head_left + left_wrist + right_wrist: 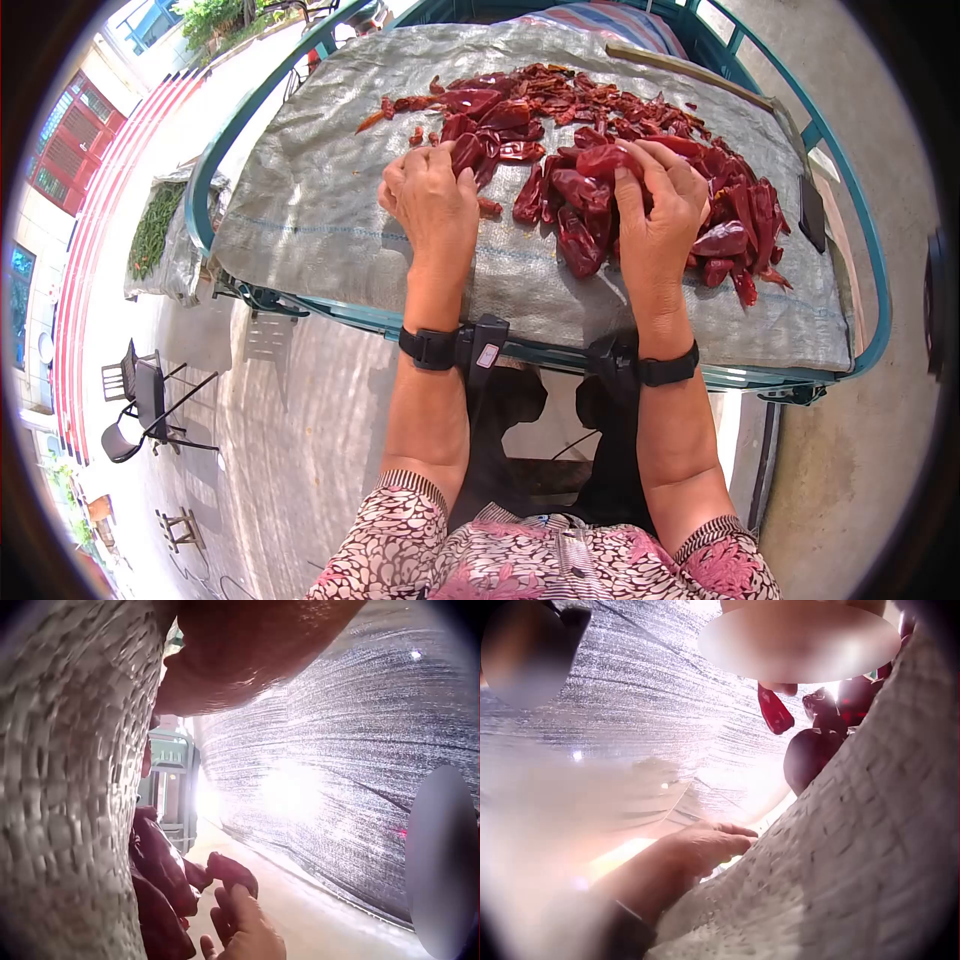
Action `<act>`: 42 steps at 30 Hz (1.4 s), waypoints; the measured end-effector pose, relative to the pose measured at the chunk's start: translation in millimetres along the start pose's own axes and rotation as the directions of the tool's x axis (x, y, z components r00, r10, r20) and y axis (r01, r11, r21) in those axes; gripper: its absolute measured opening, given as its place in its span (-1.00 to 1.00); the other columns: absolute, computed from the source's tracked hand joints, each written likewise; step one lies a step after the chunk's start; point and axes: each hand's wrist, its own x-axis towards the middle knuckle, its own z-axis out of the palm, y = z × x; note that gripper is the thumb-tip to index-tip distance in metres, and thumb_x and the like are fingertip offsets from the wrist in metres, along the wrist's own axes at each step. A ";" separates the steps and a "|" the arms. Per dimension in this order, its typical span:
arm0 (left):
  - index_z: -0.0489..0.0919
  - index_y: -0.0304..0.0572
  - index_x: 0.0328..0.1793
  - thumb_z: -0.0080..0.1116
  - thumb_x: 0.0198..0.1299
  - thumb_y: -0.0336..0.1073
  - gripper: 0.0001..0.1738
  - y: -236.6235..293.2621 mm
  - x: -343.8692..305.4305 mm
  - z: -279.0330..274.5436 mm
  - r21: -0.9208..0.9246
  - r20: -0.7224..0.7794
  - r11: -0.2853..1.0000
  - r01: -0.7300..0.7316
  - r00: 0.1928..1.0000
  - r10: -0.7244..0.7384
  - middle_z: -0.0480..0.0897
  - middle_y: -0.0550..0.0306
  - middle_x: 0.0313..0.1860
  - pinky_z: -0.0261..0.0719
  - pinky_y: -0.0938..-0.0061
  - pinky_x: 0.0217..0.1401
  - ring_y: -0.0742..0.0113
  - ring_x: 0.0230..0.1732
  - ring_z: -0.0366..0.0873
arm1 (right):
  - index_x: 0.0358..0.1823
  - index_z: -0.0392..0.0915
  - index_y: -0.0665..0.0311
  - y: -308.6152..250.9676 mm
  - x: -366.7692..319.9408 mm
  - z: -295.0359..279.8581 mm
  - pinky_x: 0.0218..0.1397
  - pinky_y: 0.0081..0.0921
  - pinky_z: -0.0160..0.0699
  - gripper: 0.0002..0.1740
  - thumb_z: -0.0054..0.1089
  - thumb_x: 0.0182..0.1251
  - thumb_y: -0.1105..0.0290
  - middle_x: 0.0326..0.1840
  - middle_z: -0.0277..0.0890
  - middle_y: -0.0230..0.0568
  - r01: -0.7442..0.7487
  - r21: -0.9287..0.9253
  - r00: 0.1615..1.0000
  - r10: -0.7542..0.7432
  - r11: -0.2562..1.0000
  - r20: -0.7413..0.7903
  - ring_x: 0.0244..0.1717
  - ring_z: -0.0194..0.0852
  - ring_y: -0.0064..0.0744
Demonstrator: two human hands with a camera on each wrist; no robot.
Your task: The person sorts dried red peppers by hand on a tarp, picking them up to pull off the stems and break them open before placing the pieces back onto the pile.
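Observation:
Dried red peppers lie in a loose heap (735, 205) on a woven grey sack (320, 190). My right hand (660, 215) pinches one red pepper (603, 160) between thumb and fingers above the heap's near side; the left wrist view also shows this hand (253, 931) with the pepper (235, 873) at its fingertips. At the left edge of a smaller pepper group (500, 125) is my left hand (435, 205), fingers bent a little and pointing down. In the right wrist view the left hand (697, 851) has loosely extended fingers beside the sack (840, 847), with no pepper visible in them.
A teal metal rail (862, 235) rings the cart bed around the sack. A dark phone-like object (811, 214) lies at the sack's right edge, and a wooden strip (690, 72) along the back. Left of the cart are a bag of green produce (158, 230) and a black chair (150, 395).

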 end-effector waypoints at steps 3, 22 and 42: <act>0.70 -0.19 0.09 0.38 0.17 -0.20 -0.62 -11.4 -6.5 16.1 0.133 0.004 0.991 -0.019 1.000 0.019 0.58 -0.01 0.24 0.09 -0.08 0.49 -0.05 0.41 0.33 | 0.09 0.74 0.05 6.8 0.1 2.1 0.44 -0.07 0.13 -0.72 0.31 0.37 0.33 0.15 0.62 -0.41 -0.041 -0.004 0.999 0.041 0.999 0.021 0.23 0.38 -0.24; 0.75 -0.07 0.02 0.26 0.34 -0.25 -0.80 30.3 10.2 -31.6 -0.499 0.105 0.812 -0.302 0.909 0.403 0.71 0.15 0.04 0.30 0.26 0.37 0.12 0.23 0.45 | 0.14 0.67 0.06 -10.5 0.1 7.4 0.49 -0.06 0.12 -0.67 0.31 0.40 0.20 -0.02 0.70 -0.31 0.163 0.192 0.978 -0.185 0.968 0.100 0.05 0.54 -0.24; 0.74 -0.13 0.01 0.31 0.24 -0.28 -0.76 2.1 13.3 8.1 -0.221 0.227 0.960 -0.169 0.949 0.220 0.69 -0.01 -0.16 0.46 0.10 0.10 -0.06 -0.04 0.55 | 0.22 0.57 0.12 9.6 1.6 14.0 0.45 -0.06 0.20 -0.61 0.28 0.40 0.26 0.21 0.58 -0.25 -0.138 0.115 0.990 0.136 0.984 0.030 0.27 0.43 -0.12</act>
